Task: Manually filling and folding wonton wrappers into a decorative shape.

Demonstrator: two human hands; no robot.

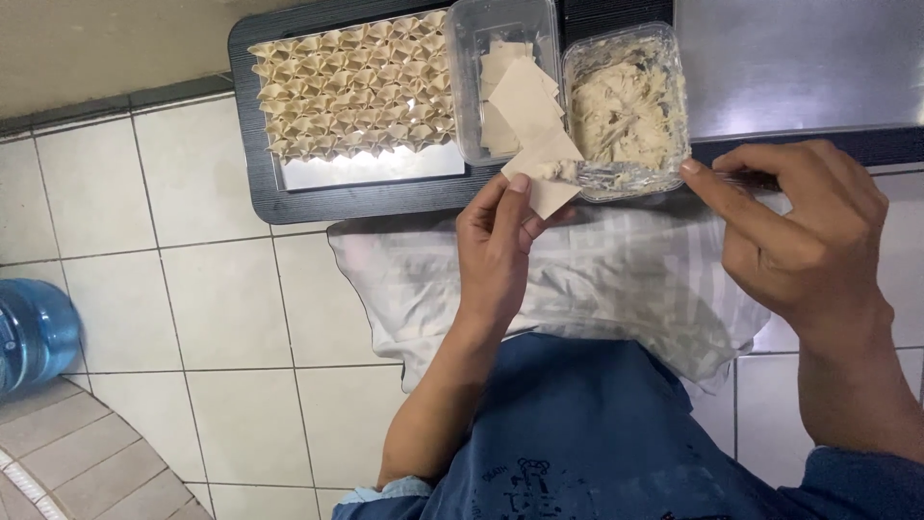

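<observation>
My left hand holds a square pale dumpling wrapper flat on its fingers, with a small dab of filling on it. My right hand grips a thin utensil whose tip lies at the wrapper, by the edge of a clear tub of pale minced filling. A second clear tub with a stack of wrappers stands just left of it. On the black tray lie several rows of folded dumplings.
A white cloth covers my lap under both hands. A metal surface lies at the top right. The floor is white tile, with a blue water bottle at the left edge.
</observation>
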